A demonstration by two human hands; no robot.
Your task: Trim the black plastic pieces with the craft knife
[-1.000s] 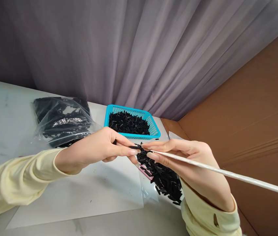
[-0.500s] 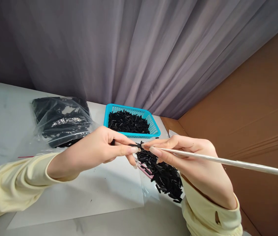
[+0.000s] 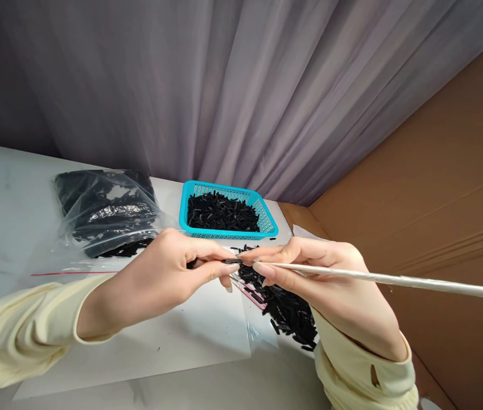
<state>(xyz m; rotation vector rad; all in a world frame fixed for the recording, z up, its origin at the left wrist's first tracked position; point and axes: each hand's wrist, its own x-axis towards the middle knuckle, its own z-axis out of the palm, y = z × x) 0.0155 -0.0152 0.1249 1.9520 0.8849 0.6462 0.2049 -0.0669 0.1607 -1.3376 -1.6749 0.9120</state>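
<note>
Evidently, the step in hand was bringing a black strip (image 3: pixel 231 261) and the end of a white rod (image 3: pixel 378 278) together between the fingertips. The left hand (image 3: pixel 168 273) had the strip clamped between thumb and forefinger, and a dark bit showed in the curl of its fingers. The right hand (image 3: pixel 346 299) pinched the rod close to its end, fingers and thumb nearly together, the shaft running out to the right. Whether strip and rod touched could not be told, since the fingertips hid the join. The next move seemed to call for a steady pinch and close alignment. Just beyond the fingers stood a blue basket (image 3: pixel 224 234); a black pile (image 3: pixel 290 319) lay below the right fingers, and a bag (image 3: pixel 117 213) beyond the left wrist.
</note>
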